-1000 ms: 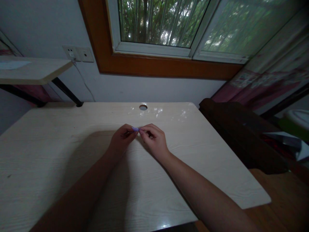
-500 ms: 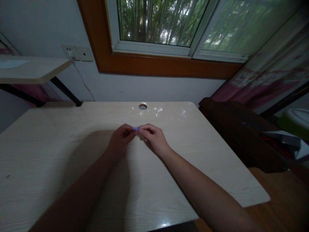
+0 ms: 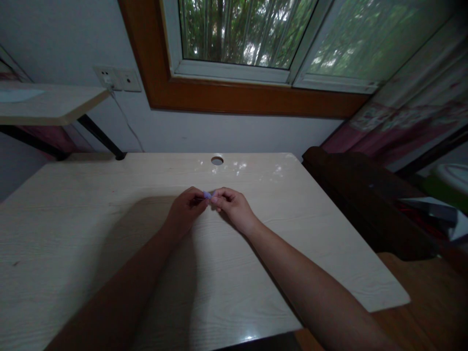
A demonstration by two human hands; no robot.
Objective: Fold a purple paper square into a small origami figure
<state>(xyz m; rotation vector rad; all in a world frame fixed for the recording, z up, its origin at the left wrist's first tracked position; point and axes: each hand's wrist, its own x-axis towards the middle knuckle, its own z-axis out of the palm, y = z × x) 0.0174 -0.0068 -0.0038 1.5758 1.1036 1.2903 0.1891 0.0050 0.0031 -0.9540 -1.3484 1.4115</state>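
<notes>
A small, soft-looking purple piece (image 3: pixel 207 195) is pinched between my two hands over the middle of the table. My left hand (image 3: pixel 185 207) grips its left side between thumb and fingertips. On the other side, my right hand (image 3: pixel 234 207) pinches it the same way, its thumb almost meeting the left fingertips. Most of the piece is hidden by my fingers, so its kind and full shape cannot be made out.
Both forearms reach across a pale wood-grain table (image 3: pixel 256 282) with a round cable hole (image 3: pixel 217 161) near its back edge. A raised shelf (image 3: pixel 54 105) on black legs stands at the left. Dark wooden furniture (image 3: pixel 347 195) borders the right side, below a curtain (image 3: pixel 409 107).
My fingertips have shifted very slightly, and a little more of the purple piece shows between them. Both hands keep their pinch.
</notes>
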